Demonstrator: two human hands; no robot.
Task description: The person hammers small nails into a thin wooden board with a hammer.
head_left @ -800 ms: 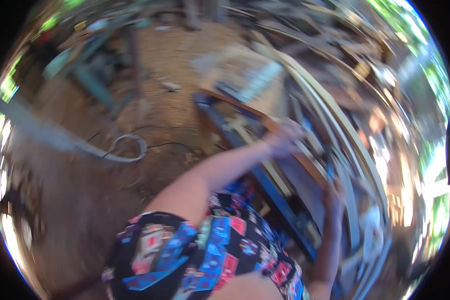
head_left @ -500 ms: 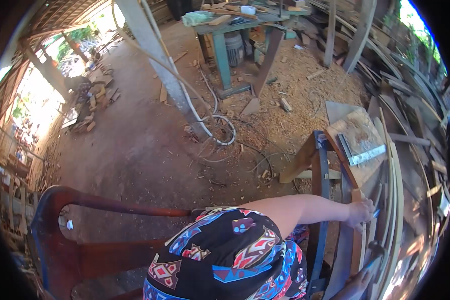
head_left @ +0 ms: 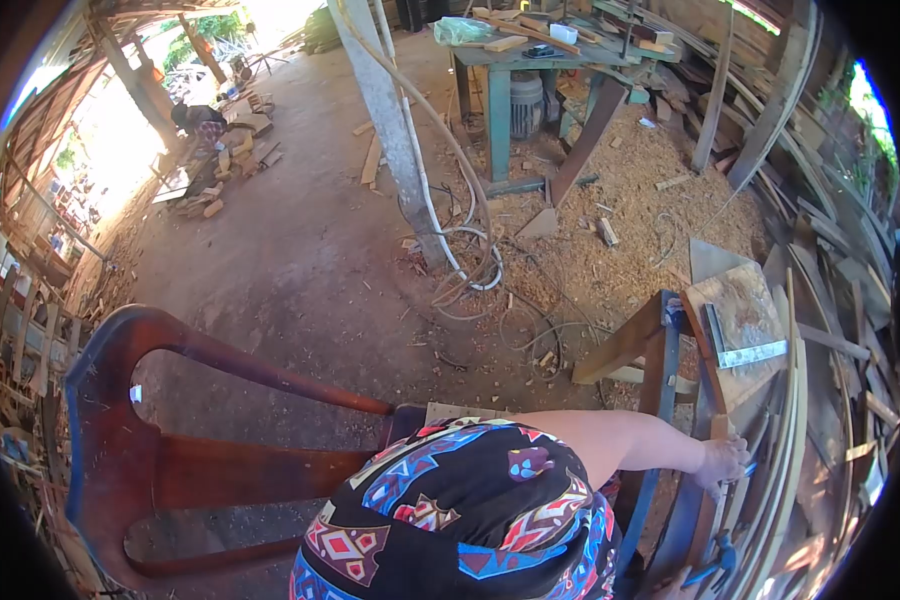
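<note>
My left hand (head_left: 722, 462) reaches out to the right, its fingers closed over a narrow wooden piece (head_left: 708, 520) on the workbench (head_left: 658, 375). A small bit of blue shows by its fingertips; what that is I cannot make out. Low in the view, partly cut off by the frame edge, my right hand (head_left: 676, 584) is closed on a hammer (head_left: 718, 562) with blue on it. The hammer is close to the near end of the wooden piece. A metal try square (head_left: 750, 352) lies on a worn board (head_left: 745, 310) at the bench's far end.
A dark varnished wooden chair back (head_left: 120, 430) stands at left. Long thin strips (head_left: 792, 420) lean along the right. Ahead are a concrete post (head_left: 395, 130) with hoses, a green machine table (head_left: 500, 130), sawdust and stacked planks. Another person (head_left: 205, 122) crouches far left.
The view has shifted, so the scene sits lower and farther right. The hammer has dropped nearer my right hand's side of the bench. My left hand keeps its place on the wooden piece.
</note>
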